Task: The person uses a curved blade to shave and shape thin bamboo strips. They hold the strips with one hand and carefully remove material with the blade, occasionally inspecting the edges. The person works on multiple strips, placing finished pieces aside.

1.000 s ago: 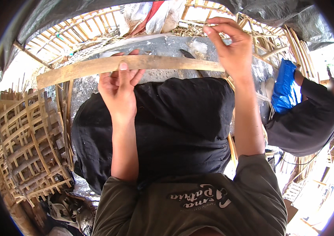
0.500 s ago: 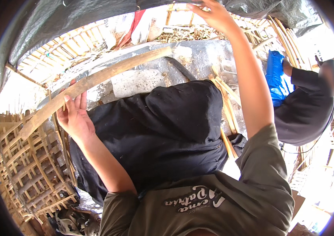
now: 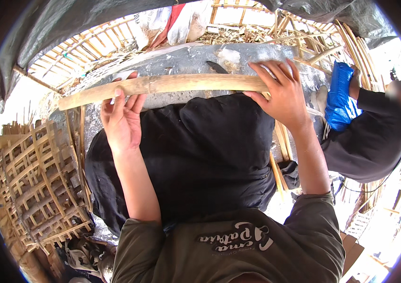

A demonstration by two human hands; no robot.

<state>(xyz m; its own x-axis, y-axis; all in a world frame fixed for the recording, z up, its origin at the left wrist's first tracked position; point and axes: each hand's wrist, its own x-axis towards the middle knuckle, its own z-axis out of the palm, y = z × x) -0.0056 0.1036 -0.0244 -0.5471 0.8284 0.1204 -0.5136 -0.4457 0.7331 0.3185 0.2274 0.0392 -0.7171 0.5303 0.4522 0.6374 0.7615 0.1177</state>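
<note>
Just beyond a rumpled black cloth (image 3: 205, 146), a long bamboo strip (image 3: 186, 83) was held up nearly level. The worker's left hand (image 3: 125, 118) grasped it toward one end, thumb on the near face and fingers behind; the right hand (image 3: 283, 96) had its fingers spread about the other end — whether they touched it could not be told. Good handling seemed to call for a firm left pinch, a level strip and right fingertips clear of the edges, which might be sharp. Pale tan, flat and narrow, the strip bore a faint band across its face and looked springy. Left of the cloth stood a lattice (image 3: 40, 184) of coarse woven slats; beyond the cloth spread a scuffed grey sheet (image 3: 181, 63). To the cloth's right, a dark-clad co-worker (image 3: 370, 137) was beside crinkled, glossy blue plastic (image 3: 339, 99).
</note>
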